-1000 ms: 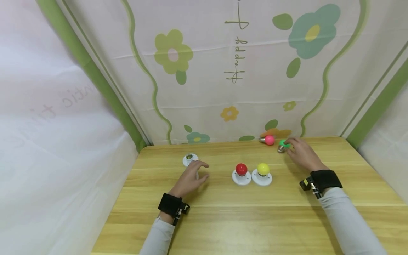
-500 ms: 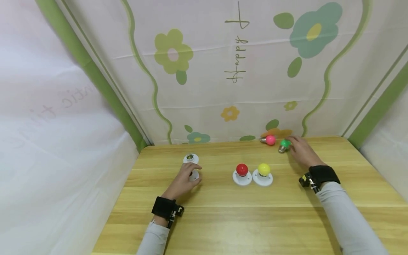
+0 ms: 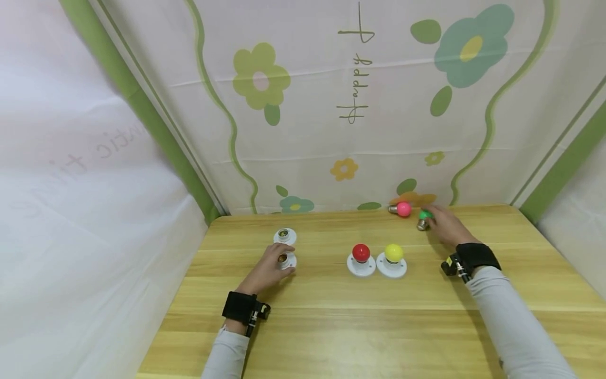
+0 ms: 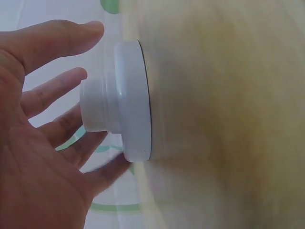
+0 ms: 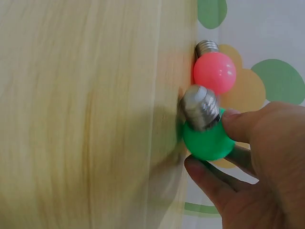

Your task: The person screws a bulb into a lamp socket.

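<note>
My left hand [image 3: 263,269] curves around the nearer of two white lamp holders [image 3: 290,262] on the left of the table. In the left wrist view its fingers spread behind and below that holder [image 4: 133,102], while the thumb stands apart above the rim. A second lamp holder [image 3: 285,235], its socket bare, sits just behind. At the back right, my right hand [image 3: 447,226] pinches a green light bulb [image 3: 425,215] by its globe. The right wrist view shows the thumb near the bulb's neck, the fingers under the globe, and the metal screw base [image 5: 202,107] pointing away from the palm.
A pink bulb [image 3: 404,209] lies left of the green one, close to the printed cloth [image 3: 307,131] behind the table. Mid-table, a red bulb [image 3: 361,252] and a yellow bulb [image 3: 393,253] stand upright in white holders side by side.
My left hand has drawn left and come around the nearer lamp holder. The right hand has closed in on the green bulb, whose screw base has swung slightly toward me.
</note>
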Available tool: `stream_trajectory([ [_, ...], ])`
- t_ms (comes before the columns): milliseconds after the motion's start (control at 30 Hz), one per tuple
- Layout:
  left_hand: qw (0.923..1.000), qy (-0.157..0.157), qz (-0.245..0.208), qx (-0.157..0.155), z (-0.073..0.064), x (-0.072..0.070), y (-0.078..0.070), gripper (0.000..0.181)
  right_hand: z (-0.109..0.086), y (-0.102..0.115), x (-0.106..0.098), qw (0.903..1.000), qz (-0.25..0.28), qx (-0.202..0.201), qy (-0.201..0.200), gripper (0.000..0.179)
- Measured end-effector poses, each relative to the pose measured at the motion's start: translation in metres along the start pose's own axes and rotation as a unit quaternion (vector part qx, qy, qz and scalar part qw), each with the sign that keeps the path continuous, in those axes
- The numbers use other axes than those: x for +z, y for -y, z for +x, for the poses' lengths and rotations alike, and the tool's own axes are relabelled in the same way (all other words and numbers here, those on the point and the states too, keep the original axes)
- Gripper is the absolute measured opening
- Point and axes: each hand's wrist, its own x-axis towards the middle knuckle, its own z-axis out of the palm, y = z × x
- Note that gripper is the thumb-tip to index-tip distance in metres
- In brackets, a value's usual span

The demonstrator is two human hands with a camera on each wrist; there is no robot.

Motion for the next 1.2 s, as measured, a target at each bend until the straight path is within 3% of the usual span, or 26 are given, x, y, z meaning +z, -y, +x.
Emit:
stream_trajectory([
  [333,0.9995,0.027,-0.002,-0.015,0.000,0.000,0.005,0.055,0.001,-0.004,0.000,0.9999,0.007,0.014,0.004,0.042],
  [533,0.9995,0.027,0.003,-0.018,0.000,0.001,0.007,0.061,0.000,-0.007,-0.002,0.9991,0.018,0.034,0.018,0.054],
  [800,0.9987,0.030,0.003,-0.042,-0.002,-0.001,0.003,0.072,-0.005,-0.009,-0.001,0.9987,0.033,0.037,-0.002,0.055],
  [1033,0.9990,0.033,0.008,-0.030,-0.001,-0.002,0.004,0.059,-0.010,-0.005,-0.003,0.9967,0.050,0.064,-0.003,0.059],
  [1200,0.9989,0.034,0.021,-0.023,-0.001,-0.001,0.003,0.063,-0.010,-0.007,-0.003,0.9954,0.067,0.068,-0.006,0.062],
])
